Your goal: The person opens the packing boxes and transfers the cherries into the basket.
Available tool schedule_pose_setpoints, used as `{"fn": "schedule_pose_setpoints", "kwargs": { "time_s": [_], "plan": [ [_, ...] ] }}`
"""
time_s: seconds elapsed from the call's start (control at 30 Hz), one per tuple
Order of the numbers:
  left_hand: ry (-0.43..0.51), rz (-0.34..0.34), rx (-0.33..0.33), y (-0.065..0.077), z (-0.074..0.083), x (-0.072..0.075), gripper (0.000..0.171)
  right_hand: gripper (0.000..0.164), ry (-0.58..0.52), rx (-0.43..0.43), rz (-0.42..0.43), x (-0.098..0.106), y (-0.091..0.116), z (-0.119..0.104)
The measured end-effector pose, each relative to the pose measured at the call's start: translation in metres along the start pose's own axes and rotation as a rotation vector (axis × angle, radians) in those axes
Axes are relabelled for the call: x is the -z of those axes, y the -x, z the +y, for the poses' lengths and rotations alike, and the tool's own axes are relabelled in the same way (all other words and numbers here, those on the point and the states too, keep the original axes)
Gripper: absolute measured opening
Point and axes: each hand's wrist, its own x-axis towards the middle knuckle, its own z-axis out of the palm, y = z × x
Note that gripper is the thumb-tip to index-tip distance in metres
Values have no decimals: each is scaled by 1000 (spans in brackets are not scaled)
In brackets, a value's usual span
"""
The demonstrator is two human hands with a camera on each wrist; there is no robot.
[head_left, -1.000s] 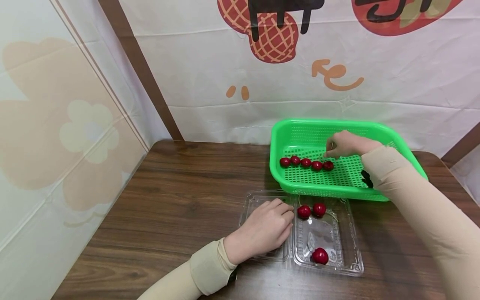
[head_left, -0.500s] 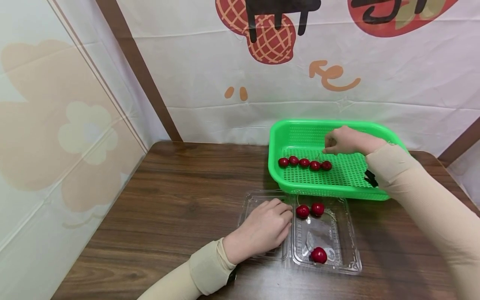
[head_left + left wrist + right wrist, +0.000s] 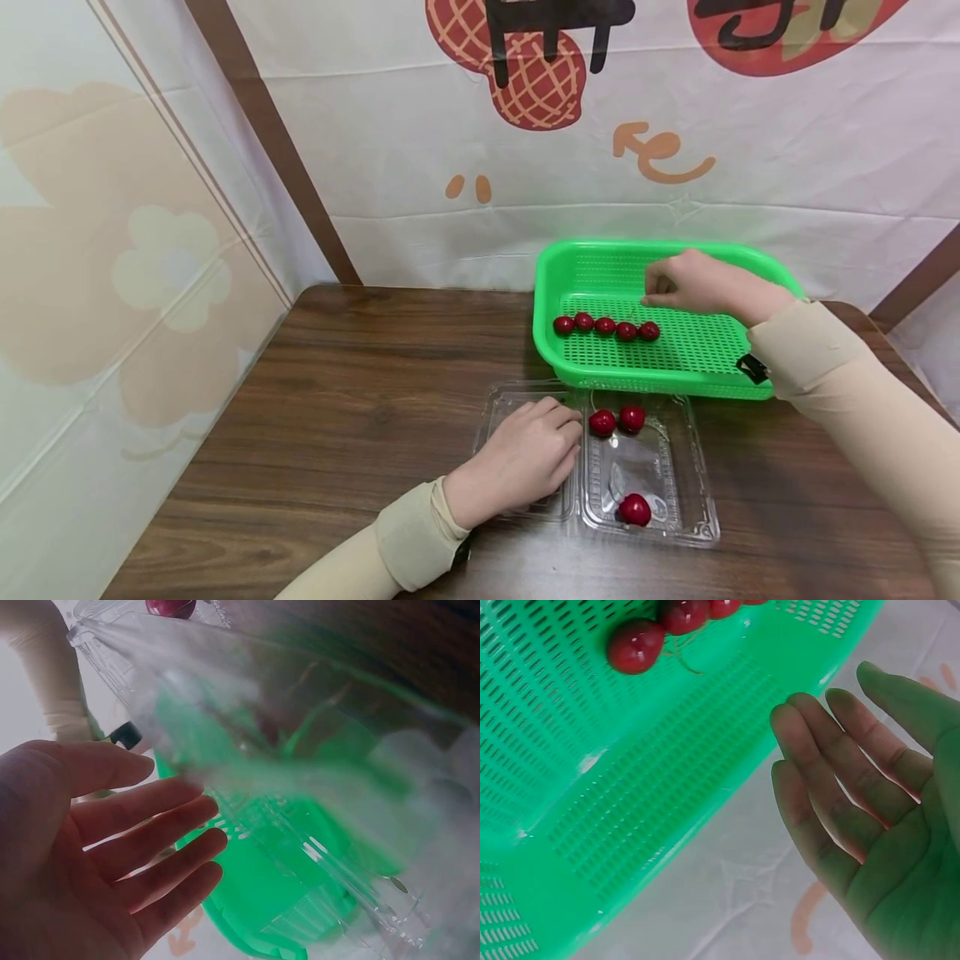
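A row of several red cherries (image 3: 605, 327) lies along the floor of a green plastic basket (image 3: 637, 380). Over the basket, just behind the right end of that row, hovers my right hand (image 3: 693, 283); the right wrist view shows its fingers (image 3: 821, 769) relaxed with nothing between them. In front of the basket a clear plastic clamshell box (image 3: 652, 471) lies unfolded. Its right half holds two cherries (image 3: 632, 418) near the back and one cherry (image 3: 635, 509) near the front. My left hand (image 3: 517, 458) rests over the left half, fingers loosely extended and holding nothing.
The brown wooden table (image 3: 375, 375) extends to the left of the box. A printed white cloth (image 3: 420, 233) hangs directly behind the table and basket, and a pale flower-patterned panel (image 3: 172, 275) borders the left side.
My right hand has lifted slightly up and away from the right end of the cherry row. The cherries keep their arrangement, and my left hand stays in place.
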Motion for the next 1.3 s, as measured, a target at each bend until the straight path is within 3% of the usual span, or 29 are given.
{"fn": "schedule_pose_setpoints", "kwargs": {
  "time_s": [0.5, 1.3],
  "plan": [
    [-4, -2, 3, 1, 0, 1, 18, 9, 15, 105, 55, 2, 26, -31],
    [0, 12, 0, 0, 1, 0, 18, 16, 60, 276, 261, -16, 63, -60]
  ]
}}
